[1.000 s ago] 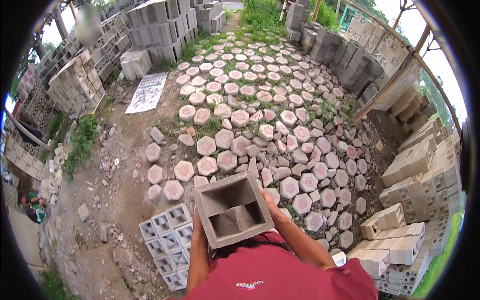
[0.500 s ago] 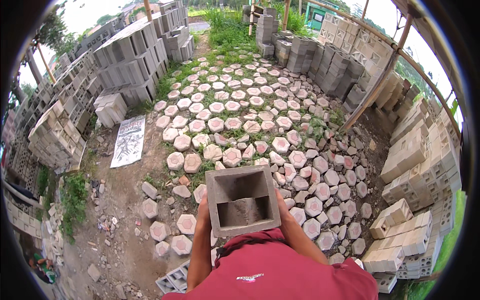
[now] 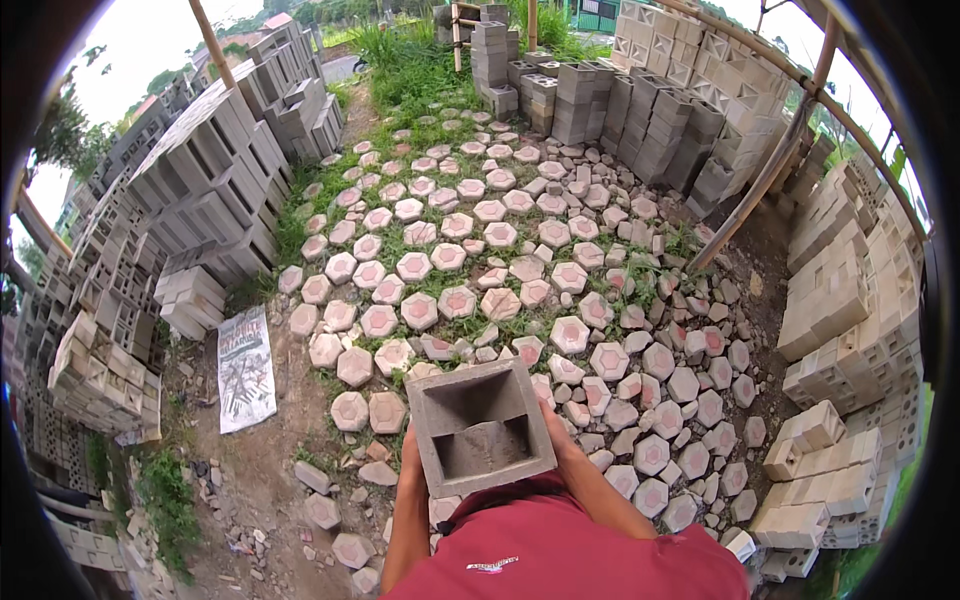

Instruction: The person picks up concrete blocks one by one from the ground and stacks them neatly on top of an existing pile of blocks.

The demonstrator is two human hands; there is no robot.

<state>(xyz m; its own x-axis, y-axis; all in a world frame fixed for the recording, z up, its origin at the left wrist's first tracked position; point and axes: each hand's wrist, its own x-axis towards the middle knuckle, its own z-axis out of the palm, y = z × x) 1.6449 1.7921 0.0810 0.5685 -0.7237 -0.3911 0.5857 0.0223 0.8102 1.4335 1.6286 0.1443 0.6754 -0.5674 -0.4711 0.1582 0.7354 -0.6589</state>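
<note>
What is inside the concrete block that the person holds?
The concrete block has two hollows parted by an inner wall. Shadow and the block's walls hide their depths, so their bottoms cannot be seen.

Open-air concrete-block yard. Stacks of grey blocks (image 3: 235, 175) and pale blocks (image 3: 835, 290) line its sides. Hexagonal pavers (image 3: 413, 266) cover weedy ground (image 3: 287, 410).

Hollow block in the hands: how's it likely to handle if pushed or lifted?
The hollow block is probably stiff, given its thick, concrete-like walls. It's likely fairly heavy despite the cavities: left hand and right hand hold opposite sides. Its square, flat-sided shape should resist rolling.
</note>
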